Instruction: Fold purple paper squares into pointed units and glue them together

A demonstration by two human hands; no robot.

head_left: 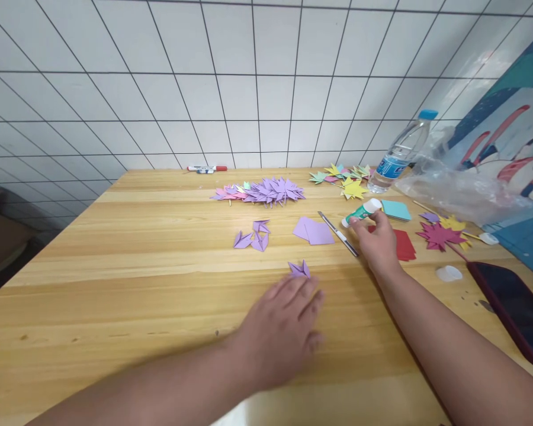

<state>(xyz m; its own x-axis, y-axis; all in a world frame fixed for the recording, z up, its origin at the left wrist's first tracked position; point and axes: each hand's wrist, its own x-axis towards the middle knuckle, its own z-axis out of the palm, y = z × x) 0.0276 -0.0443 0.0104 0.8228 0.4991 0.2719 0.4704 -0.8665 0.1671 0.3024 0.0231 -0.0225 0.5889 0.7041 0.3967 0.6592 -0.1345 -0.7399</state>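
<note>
My right hand [377, 239] has its fingers around a green-and-white glue stick [365, 210], which lies tilted at the right of the table. On the wood in front of me my left hand [284, 328] is stretched out flat, a little blurred. Its fingertips reach a folded purple paper piece [299, 269] and hide part of it. Several more folded purple pieces [260, 239] lie beyond that hand. Between the hands are purple paper squares [320, 231] and a slim pen-like tool [339, 234]. Red paper squares [404, 245] sit partly behind my right wrist.
Farther back lie a row of purple and pink folded leaves [275, 191], markers [206, 169], and yellow and green leaves [353, 188]. A water bottle [402, 154], plastic bag [462, 189], blue squares [396, 209], dark red leaf [439, 235], small white cap [449, 273] and phone [515, 307] occupy the right.
</note>
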